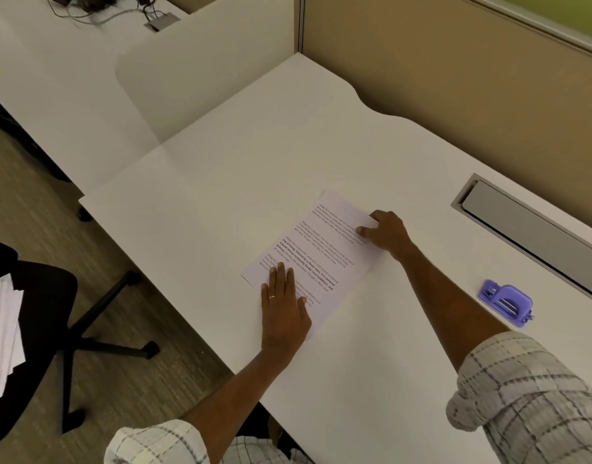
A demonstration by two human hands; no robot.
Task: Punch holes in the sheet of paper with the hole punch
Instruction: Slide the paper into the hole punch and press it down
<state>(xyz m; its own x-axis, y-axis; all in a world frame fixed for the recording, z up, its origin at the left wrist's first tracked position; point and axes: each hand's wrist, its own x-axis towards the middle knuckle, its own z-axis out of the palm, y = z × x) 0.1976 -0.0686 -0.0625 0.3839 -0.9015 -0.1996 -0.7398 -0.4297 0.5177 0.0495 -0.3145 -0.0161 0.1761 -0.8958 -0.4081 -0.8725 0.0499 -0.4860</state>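
A printed sheet of paper (pixel 316 252) lies flat and askew in the middle of the white desk (pixel 237 182). My left hand (pixel 284 303) presses on its near corner with straight fingers and a ring on one finger. My right hand (pixel 386 233) is at the sheet's far right edge, with curled fingers and the thumb on top, pinching that edge. A purple hole punch (pixel 506 301) sits on the desk to the right, well apart from the paper and from both hands.
A grey cable tray lid (pixel 522 226) is set into the desk at the right, along a tan partition (pixel 455 78). A black office chair (pixel 37 316) with loose papers (pixel 2 336) stands at the left. The desk's near edge runs diagonally past my left arm.
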